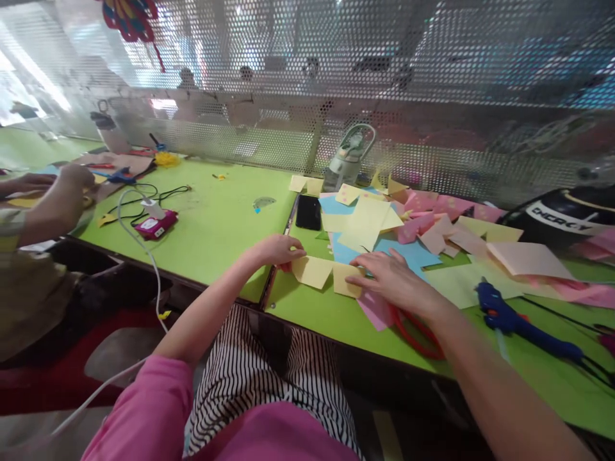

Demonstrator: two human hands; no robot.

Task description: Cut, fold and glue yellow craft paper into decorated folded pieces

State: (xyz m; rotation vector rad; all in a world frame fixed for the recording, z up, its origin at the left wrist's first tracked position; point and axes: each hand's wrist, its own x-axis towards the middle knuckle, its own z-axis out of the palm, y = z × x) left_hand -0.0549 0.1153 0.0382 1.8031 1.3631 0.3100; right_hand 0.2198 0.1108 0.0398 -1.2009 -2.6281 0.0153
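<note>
My left hand (278, 249) pinches one end of the yellow paper (312, 272) on the table (307, 315); my half-open right hand (396, 276) touches the other, grip unclear. It looks shaped, but unattached.

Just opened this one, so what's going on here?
A person's left hand and right hand are on a folded strip of pale yellow paper at the edge of a bright green table. A blue glue gun lies to the right, by loose coloured papers. At far left, another person's hands are over other materials.
</note>
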